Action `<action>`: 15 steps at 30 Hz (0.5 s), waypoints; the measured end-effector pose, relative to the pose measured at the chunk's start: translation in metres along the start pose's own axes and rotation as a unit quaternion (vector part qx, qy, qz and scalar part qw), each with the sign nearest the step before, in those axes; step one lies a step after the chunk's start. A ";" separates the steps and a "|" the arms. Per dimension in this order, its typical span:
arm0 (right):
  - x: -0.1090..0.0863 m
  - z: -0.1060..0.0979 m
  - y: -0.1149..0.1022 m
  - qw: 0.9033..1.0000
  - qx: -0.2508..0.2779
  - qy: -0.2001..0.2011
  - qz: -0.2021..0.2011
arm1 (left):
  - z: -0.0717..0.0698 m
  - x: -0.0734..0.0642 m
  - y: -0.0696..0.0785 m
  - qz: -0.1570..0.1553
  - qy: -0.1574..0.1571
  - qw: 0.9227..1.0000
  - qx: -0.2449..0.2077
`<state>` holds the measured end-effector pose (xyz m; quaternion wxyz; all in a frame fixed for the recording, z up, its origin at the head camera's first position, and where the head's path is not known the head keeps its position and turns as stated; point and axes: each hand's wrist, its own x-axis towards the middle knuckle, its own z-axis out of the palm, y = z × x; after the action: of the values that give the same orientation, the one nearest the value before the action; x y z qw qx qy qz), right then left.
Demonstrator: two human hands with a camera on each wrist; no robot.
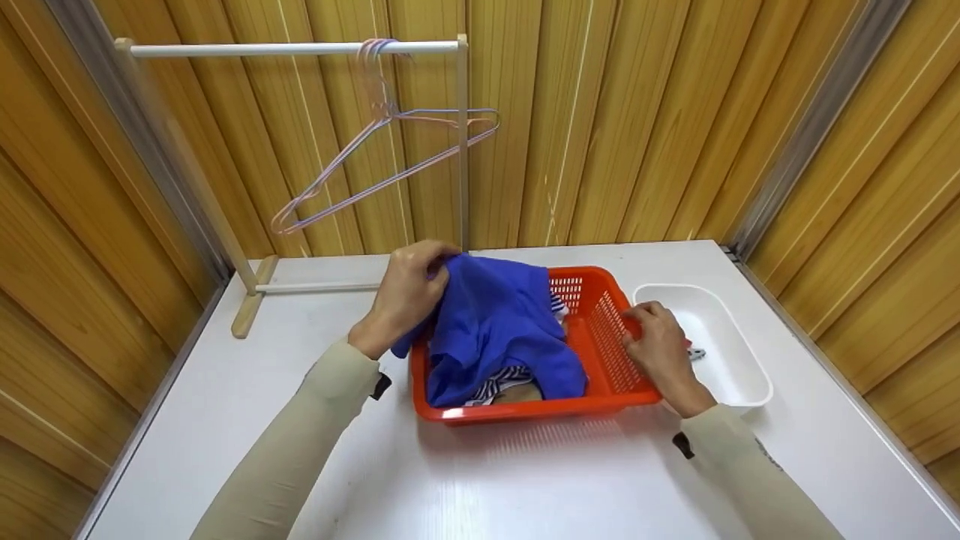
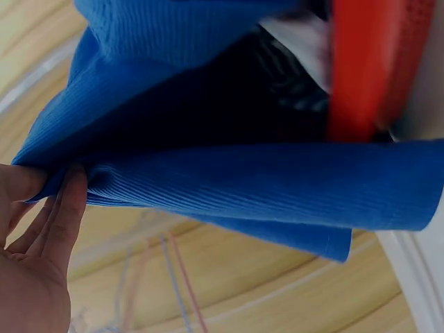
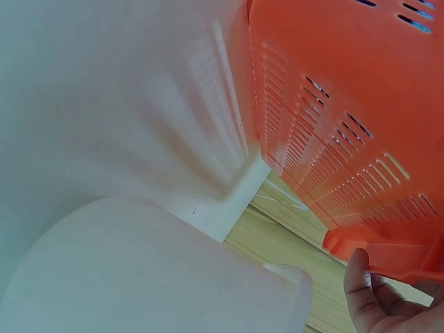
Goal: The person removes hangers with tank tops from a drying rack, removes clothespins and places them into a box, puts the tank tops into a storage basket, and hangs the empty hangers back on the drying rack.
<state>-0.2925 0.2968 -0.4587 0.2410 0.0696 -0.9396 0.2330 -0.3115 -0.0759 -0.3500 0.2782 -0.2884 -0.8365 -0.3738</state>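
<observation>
My left hand [image 1: 411, 289] pinches the upper left edge of a blue garment [image 1: 495, 322] between thumb and fingers. In the left wrist view the blue cloth [image 2: 229, 180] looks finely ribbed, with a dark fold gaping beside the hand. Most of the garment drapes over the left part of a red plastic basket [image 1: 487, 411]. Striped cloth [image 1: 504, 381] and a beige piece [image 1: 519, 394] show under it. At the basket's right side my right hand [image 1: 661, 352] grips the rim, and the right wrist view shows the thumb at the rim of the slotted basket [image 3: 381, 62].
Right of the basket stands a white tray [image 1: 739, 330] with a small grey metal clip-like item [image 1: 697, 353], partly hidden. Several pink and lilac wire hangers [image 1: 386, 180] hang from the rack's white bar [image 1: 292, 49] at back left. Wood-patterned walls [image 1: 637, 135] enclose the white table [image 1: 375, 480].
</observation>
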 end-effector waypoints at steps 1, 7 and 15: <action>0.000 0.000 0.000 1.000 -0.001 0.001 -0.001 | 0.002 -0.001 0.006 0.009 -0.008 1.000 -0.004; -0.001 0.001 0.001 1.000 -0.006 0.003 -0.008 | 0.019 -0.020 0.031 0.057 -0.135 0.989 0.020; 0.000 0.001 0.001 1.000 -0.005 -0.002 -0.004 | 0.039 -0.051 0.026 0.091 -0.360 0.922 0.113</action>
<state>-0.2933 0.2974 -0.4596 0.2403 0.0728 -0.9409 0.2272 -0.2688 -0.0449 -0.3955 0.0219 -0.4448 -0.8872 -0.1208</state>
